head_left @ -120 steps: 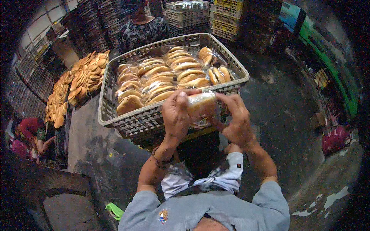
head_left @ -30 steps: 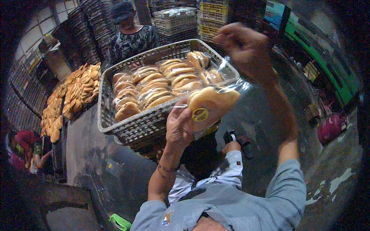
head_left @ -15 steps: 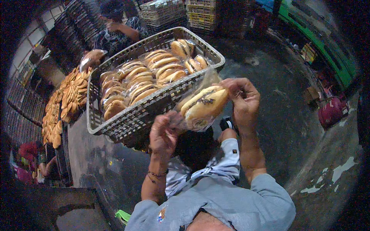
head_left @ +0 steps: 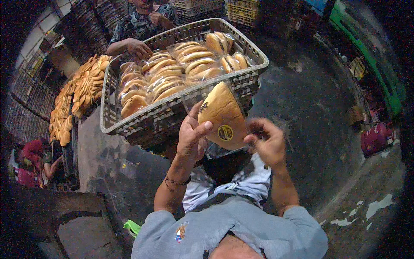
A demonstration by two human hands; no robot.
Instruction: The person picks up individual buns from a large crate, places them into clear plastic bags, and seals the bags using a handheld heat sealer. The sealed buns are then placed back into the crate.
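Observation:
My left hand (head_left: 192, 134) is closed on a bagged bread bun (head_left: 224, 113), thumb across its near side and fingers behind. The golden bun is in clear plastic, has a round dark label and shows a strip of dark filling at its left edge. At the bun's lower right edge is my right hand (head_left: 268, 142), its fingers curled and thumb bent in, slightly blurred. Whether it pinches the bag's edge is hard to make out. Just beyond the bun stands a plastic crate (head_left: 181, 96) holding rows of bagged buns (head_left: 166, 77).
A co-worker's hand (head_left: 137, 48) reaches over the crate's far left corner. Unbagged buns (head_left: 88, 82) are heaped at the left, where another person (head_left: 36, 157) is low down. Stacked crates (head_left: 241, 13) stand at the back. A dark red bundle (head_left: 376, 139) lies at the right.
The bun has turned from its filled side to its labelled side. My left hand now grips it further in, and my right hand has come lower. The co-worker's hand has come to the crate.

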